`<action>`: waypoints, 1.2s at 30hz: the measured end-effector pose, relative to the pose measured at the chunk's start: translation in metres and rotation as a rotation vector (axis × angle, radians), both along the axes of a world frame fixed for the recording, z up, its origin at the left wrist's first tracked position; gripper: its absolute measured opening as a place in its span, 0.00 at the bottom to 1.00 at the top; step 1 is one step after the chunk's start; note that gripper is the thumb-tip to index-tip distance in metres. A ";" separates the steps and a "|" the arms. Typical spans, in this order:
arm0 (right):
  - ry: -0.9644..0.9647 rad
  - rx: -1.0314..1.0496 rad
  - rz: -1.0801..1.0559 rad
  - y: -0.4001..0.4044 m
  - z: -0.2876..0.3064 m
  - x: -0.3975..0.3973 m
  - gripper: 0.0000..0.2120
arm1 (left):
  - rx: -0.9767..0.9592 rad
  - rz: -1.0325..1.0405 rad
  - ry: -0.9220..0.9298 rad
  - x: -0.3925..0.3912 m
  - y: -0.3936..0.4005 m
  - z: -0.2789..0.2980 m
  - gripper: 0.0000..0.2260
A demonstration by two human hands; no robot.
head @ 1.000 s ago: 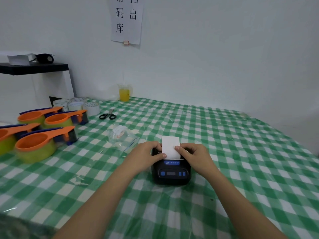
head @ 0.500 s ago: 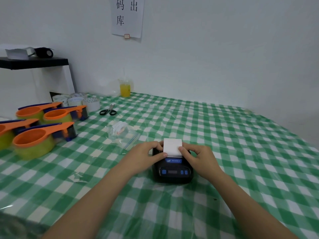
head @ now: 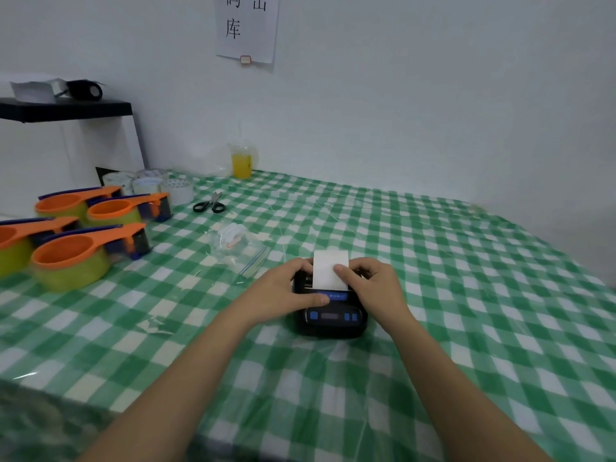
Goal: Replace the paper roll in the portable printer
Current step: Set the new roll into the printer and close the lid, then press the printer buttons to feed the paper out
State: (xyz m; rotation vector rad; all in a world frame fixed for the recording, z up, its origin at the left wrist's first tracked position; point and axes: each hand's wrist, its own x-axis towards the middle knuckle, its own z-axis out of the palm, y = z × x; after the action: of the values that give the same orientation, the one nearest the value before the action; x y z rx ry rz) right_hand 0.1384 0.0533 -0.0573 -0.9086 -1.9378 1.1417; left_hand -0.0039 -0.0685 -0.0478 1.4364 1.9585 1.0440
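- Small black portable printer with blue buttons (head: pixel 330 315) sits on the green-checked counter (head: pixel 466 295), just below frame centre.
- Left hand (head: pixel 283 293) grips the printer's 9 o'clock side, thumb on the lid.
- Right hand (head: pixel 373 288) pins the white paper strip (head: pixel 329 270) at 12 o'clock.
- Risk: uneven lid pressure could skew or jam the strip.
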 end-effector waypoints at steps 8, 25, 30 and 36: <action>-0.062 -0.088 0.047 -0.014 0.001 0.014 0.24 | -0.020 -0.007 -0.100 0.008 -0.016 -0.004 0.31; -0.148 -0.115 0.228 -0.025 -0.014 0.043 0.31 | 0.086 0.077 -0.229 0.024 -0.025 -0.022 0.30; -0.141 -0.114 0.241 -0.025 -0.013 0.043 0.31 | 0.116 0.127 -0.267 0.026 -0.022 -0.024 0.30; -0.148 -0.120 0.243 -0.025 -0.013 0.044 0.30 | 0.119 0.149 -0.282 0.029 -0.022 -0.021 0.30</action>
State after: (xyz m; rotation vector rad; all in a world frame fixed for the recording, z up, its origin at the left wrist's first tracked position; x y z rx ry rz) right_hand 0.1829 0.0286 -0.0705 -0.8573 -2.1641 1.3762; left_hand 0.0248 -0.0901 -0.0683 1.1416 1.8450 1.3694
